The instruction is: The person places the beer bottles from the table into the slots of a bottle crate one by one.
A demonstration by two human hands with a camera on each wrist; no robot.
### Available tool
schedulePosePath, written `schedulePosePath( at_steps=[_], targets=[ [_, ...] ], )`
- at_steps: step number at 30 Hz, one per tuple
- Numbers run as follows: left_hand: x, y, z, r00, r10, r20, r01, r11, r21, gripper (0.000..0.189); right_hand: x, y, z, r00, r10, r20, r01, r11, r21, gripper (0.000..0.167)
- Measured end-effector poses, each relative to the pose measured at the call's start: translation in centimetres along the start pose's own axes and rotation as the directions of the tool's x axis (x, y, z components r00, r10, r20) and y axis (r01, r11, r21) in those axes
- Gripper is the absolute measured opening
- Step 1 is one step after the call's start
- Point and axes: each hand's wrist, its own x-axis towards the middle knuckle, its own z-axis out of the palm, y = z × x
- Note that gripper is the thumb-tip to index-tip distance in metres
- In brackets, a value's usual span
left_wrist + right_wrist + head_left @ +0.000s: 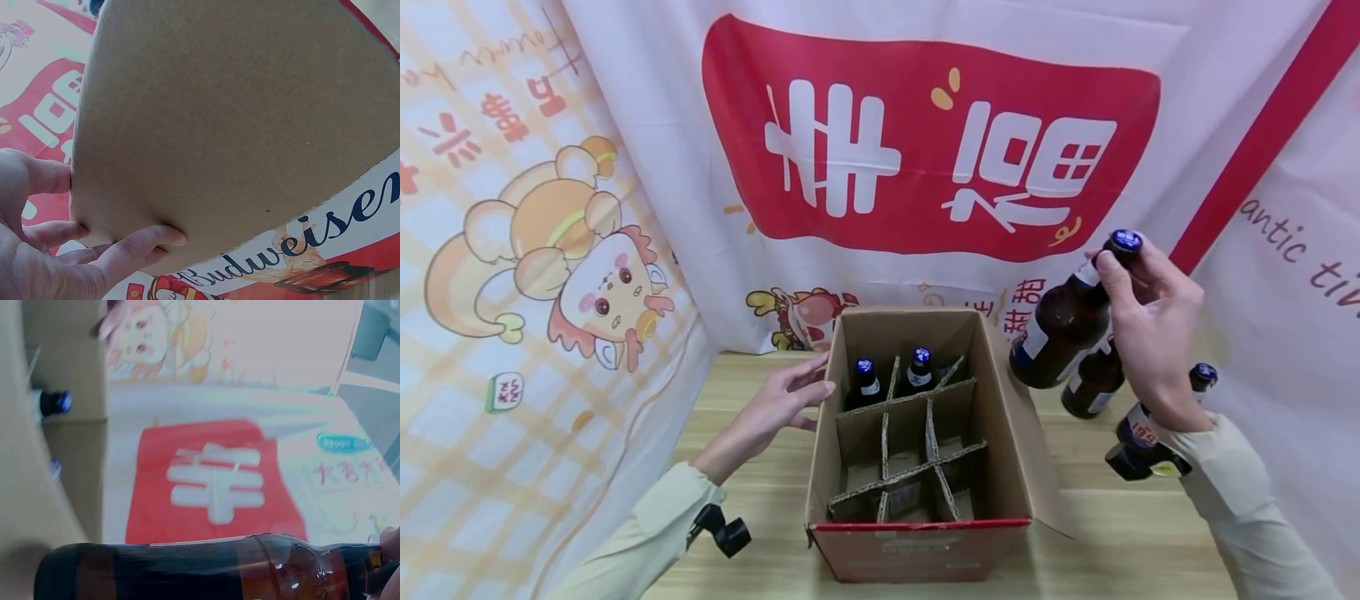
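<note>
In the head view my right hand (1157, 308) holds a brown glass beer bottle (1060, 333) by its neck below the blue cap. The bottle hangs tilted beside the right wall of an open cardboard box (917, 554). The right wrist view has the bottle (187, 572) across its bottom edge, with fingertips at its neck. My left hand (778, 404) holds the box at its left side, near the back. In the left wrist view, the fingers (144, 244) press against the box's bare cardboard flap (237, 112). Two capped bottles (919, 371) stand in the box's back compartments.
Crossed cardboard dividers (906, 475) split the box into several compartments. To its right, a bottle (1093, 383) and another bottle (1202, 379) stand on the wooden table (1120, 533). The right flap (1037, 450) slopes outward. Printed cloth (925, 142) hangs behind and at the sides.
</note>
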Motion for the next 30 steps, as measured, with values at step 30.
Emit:
schedulePosePath(
  at_steps=[30],
  targets=[
    [0.1,-0.2,-0.2,1.000,-0.008,-0.012,0.008,1.000,0.011,0.071,-1.4,-4.6,7.4,0.915,-0.208,0.346,0.186,0.978,0.097,0.042]
  ],
)
